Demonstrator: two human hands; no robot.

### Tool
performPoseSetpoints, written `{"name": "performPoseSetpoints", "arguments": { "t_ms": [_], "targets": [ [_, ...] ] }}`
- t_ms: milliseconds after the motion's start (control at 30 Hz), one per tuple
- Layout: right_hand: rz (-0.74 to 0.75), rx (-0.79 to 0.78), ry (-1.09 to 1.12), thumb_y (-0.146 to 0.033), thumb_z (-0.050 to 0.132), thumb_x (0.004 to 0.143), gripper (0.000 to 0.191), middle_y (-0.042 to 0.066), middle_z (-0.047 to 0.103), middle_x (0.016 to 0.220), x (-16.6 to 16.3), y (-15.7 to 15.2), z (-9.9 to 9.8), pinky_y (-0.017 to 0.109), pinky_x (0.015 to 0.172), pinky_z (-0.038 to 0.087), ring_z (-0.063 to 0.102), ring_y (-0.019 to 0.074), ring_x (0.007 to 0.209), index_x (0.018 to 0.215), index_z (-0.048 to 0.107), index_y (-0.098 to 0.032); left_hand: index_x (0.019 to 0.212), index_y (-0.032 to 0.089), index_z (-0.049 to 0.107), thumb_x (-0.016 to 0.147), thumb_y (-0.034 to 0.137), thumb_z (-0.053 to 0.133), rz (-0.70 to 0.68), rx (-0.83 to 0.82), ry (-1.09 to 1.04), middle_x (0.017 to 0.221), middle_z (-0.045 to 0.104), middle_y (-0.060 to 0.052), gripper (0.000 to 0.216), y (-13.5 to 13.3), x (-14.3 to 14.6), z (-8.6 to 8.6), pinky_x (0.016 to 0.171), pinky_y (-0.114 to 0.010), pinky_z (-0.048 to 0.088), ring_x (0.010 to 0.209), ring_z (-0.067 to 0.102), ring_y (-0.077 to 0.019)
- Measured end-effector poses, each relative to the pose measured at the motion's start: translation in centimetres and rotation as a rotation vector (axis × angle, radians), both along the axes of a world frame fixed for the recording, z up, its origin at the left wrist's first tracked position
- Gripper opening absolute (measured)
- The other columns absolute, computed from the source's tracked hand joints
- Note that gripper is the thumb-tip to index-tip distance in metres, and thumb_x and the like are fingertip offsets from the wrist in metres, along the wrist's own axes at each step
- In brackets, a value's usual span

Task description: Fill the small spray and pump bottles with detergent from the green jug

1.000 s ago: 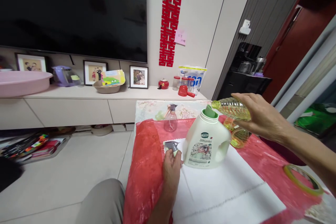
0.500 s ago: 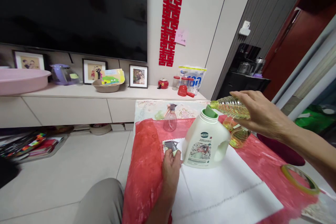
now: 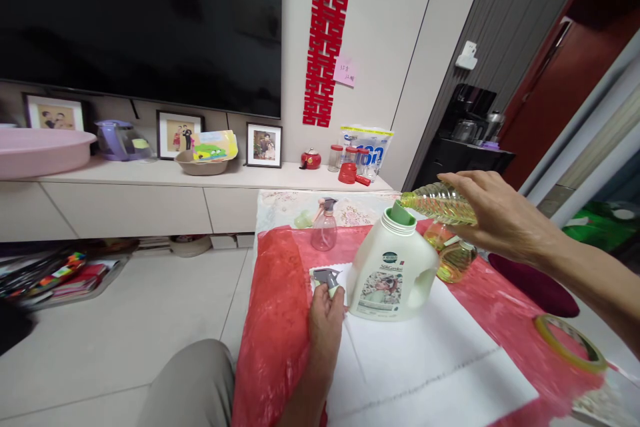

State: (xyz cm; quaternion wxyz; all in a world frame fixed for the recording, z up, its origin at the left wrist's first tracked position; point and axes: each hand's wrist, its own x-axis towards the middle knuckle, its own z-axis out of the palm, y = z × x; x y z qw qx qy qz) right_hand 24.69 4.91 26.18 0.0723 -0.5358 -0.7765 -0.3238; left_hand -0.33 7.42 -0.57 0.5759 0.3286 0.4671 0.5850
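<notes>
My right hand (image 3: 500,217) grips a clear plastic bottle of yellow liquid (image 3: 435,205), tipped on its side with its mouth over the green funnel (image 3: 400,212) in the neck of a white jug (image 3: 393,267). The jug stands upright on white paper (image 3: 430,360). My left hand (image 3: 326,315) rests on the table beside the jug, fingers closed round a grey and green spray nozzle (image 3: 327,278).
A red plastic sheet (image 3: 275,320) covers the table. A small clear spray bottle (image 3: 325,227) stands behind the jug, a second bottle of yellow liquid (image 3: 453,257) to its right. A roll of tape (image 3: 570,343) lies at the right. A cabinet (image 3: 150,197) and television stand beyond.
The tipped bottle has lowered slightly toward the funnel. My left hand and the jug have stayed put.
</notes>
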Motion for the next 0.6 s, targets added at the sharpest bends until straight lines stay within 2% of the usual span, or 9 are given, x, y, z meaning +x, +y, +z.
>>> {"name": "performPoseSetpoints", "arguments": {
  "t_ms": [233, 600],
  "targets": [
    [-0.028, -0.014, -0.015, -0.042, 0.054, 0.084, 0.066, 0.016, 0.049, 0.133, -0.60, -0.33, 0.62, 0.048, 0.091, 0.049, 0.049, 0.0347, 0.115, 0.144, 0.038, -0.019, 0.087, 0.018, 0.059, 0.063, 0.055, 0.072, -0.004, -0.004, 0.007, 0.073, 0.071, -0.004, 0.046, -0.13, -0.05, 0.14, 0.055, -0.028, 0.046, 0.057, 0.063, -0.0179],
    [-0.018, 0.024, -0.051, -0.042, 0.056, 0.084, 0.066, 0.015, 0.051, 0.131, -0.32, -0.24, 0.77, 0.046, 0.093, 0.049, 0.050, 0.0303, 0.114, 0.143, 0.042, -0.016, 0.089, 0.019, 0.058, 0.064, 0.052, 0.071, -0.005, 0.005, 0.009, 0.077, 0.072, -0.004, 0.044, -0.14, 0.04, 0.01, 0.059, -0.029, 0.048, 0.060, 0.065, -0.0185]
  ]
}}
